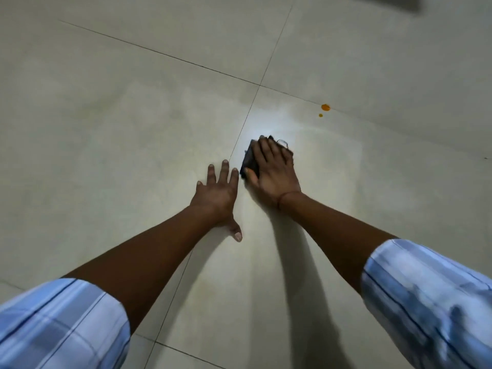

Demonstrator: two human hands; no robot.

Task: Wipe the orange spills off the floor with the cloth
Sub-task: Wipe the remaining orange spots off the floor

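My right hand (274, 171) presses flat on a dark folded cloth (249, 161) lying on the pale tiled floor (133, 129). Most of the cloth is hidden under my palm and fingers; only its left edge and far corner show. My left hand (218, 195) rests flat on the floor just left of the cloth, fingers spread, holding nothing. Two orange spills lie on the floor beyond and to the right of the cloth: a larger drop (325, 107) and a smaller one (320, 115) just below it.
Dark grout lines cross the floor; one joint (241, 134) runs between my hands. A bright light reflection (269, 121) sits just beyond the cloth. A dark blurred object (410, 2) shows at the top right corner. Both my forearms wear rolled blue checked sleeves.
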